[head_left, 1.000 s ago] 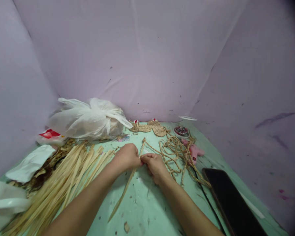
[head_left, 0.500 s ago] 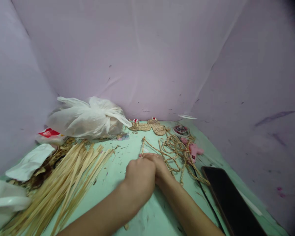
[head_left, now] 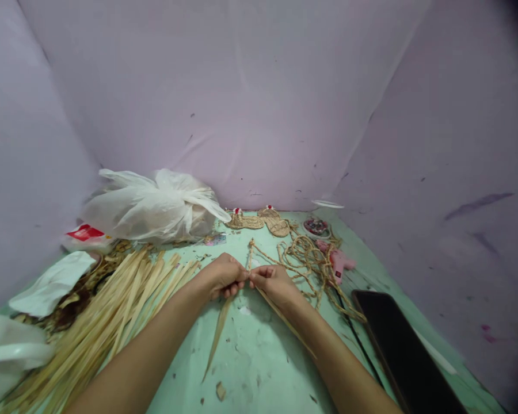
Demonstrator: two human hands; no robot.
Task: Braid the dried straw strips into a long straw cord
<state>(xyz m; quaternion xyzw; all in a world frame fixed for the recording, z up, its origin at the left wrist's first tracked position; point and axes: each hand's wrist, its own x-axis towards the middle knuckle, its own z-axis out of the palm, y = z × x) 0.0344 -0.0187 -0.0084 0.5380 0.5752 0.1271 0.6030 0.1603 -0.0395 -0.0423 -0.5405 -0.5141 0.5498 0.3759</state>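
My left hand and my right hand meet at the near end of a twisted straw cord, fingertips almost touching. The left one pinches a flat straw strip whose loose end hangs toward me. From the right one's pinch, another straw strip trails down along the forearm. The cord runs away from my fingers, bends at a small peg-like point, then goes right into a loose heap of braided cord. What fixes the bend is too small to tell.
A bundle of straw strips lies left, with a tied white plastic bag behind. Two woven sole-shaped pieces rest at the back. Rightward are a round container of beads, a pink glue gun and a black phone-like slab.
My hands were crossed over each other at the cord. Now they are uncrossed, side by side, with the left hand on the left and two straw strips showing below them.
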